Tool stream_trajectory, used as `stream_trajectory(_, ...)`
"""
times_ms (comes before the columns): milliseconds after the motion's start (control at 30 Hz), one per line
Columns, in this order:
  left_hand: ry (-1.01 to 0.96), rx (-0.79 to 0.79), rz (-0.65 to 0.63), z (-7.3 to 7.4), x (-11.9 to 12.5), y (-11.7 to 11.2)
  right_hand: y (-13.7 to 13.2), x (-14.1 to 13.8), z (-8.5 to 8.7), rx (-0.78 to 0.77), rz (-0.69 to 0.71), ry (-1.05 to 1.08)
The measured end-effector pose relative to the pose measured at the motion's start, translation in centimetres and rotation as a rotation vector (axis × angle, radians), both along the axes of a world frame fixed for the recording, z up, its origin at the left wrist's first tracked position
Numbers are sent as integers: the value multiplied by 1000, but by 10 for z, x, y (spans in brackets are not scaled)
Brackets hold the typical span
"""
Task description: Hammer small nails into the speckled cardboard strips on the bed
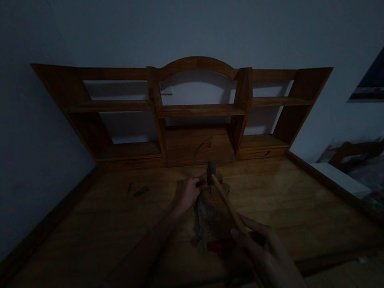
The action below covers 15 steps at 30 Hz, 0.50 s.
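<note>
The hammer is clamped in the right hand; grip of the left hand, at hammer head's 8 o'clock, cannot be determined.

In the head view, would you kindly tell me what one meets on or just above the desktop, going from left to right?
Two small dark pieces, left hand, hammer head, right hand.
</note>
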State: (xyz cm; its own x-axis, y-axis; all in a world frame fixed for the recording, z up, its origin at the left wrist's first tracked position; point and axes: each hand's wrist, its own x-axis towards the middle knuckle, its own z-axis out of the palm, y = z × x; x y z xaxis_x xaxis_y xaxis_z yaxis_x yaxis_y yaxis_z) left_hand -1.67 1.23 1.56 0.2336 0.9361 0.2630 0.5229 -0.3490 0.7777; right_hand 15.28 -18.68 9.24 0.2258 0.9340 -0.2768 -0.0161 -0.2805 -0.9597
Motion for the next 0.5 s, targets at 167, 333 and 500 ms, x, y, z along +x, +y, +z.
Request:
stream_trajectory(167, 19, 24, -13, -1, 0, 0, 1, -3, -14, 11, -16, 60)
stream_trajectory(333, 27, 53, -2, -6, -1, 3, -1, 0, -8, -15, -45, 77)
stream_trajectory(500, 38, 49, -6, -17, -3, 10, -2, 4, 4, 47, -74, 17)
